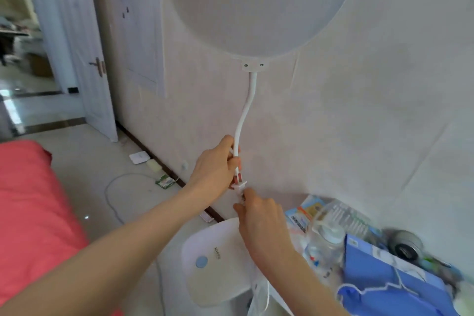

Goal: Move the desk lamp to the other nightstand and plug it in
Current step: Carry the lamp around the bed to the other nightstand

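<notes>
The lamp [218, 259] stands at the worktop's [384, 287] left edge, its base nearest, neck rising upright to a round head cut off at the top. The right hand [259, 218] has fingers pinched on the plug; what lies beneath is hidden. The left hand [218, 164] has fingers wrapped around the neck.

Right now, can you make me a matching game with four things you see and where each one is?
Things:
1. lamp neck
2. plug
3. red blanket
4. blue box

Places:
A. far left, lower part of the picture
B. between the two hands, its metal prongs pointing up
C. lower right, among the clutter
D. in the left hand grip, rising to the round lamp head

Pairs: 1-D, 2-B, 3-A, 4-C. The right hand pinches just below the plug.
</notes>
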Demonstrator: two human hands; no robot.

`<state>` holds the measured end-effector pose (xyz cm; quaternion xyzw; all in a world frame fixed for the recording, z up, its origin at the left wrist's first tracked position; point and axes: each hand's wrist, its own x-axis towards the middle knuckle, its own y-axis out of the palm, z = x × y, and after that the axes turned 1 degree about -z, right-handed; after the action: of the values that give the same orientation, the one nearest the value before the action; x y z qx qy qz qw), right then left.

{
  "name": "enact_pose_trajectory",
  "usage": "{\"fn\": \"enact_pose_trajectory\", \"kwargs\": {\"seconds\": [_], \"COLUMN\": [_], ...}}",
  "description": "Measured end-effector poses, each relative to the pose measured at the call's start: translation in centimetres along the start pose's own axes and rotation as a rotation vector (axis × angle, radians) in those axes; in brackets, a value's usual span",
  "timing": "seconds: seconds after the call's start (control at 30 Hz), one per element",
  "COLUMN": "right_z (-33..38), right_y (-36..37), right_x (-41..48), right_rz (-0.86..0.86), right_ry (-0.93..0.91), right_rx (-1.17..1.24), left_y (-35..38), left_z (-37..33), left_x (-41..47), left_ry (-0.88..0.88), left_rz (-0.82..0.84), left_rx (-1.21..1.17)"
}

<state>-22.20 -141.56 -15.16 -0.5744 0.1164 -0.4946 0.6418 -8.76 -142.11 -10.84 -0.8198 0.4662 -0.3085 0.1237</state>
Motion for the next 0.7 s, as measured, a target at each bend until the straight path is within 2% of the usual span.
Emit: {"fn": "enact_pose_trajectory", "kwargs": {"seconds": [0.37,0.7], "right_z": [-5.8,-7.9], "right_y": [0.5,2.1], "right_x": [9.7,12.9], "right_rz": [0.085,0.134], "right_ry": [-0.213,-0.256], "right_rx": [0.125,0.186], "left_y": [3.0,4.9], "left_z": [-0.6,0.7], "left_x": [7.2,10.0], "left_ry": [-0.077,-0.136], "left_rz": [-0.222,-0.256], "left_rx": [0.117,0.204]}}
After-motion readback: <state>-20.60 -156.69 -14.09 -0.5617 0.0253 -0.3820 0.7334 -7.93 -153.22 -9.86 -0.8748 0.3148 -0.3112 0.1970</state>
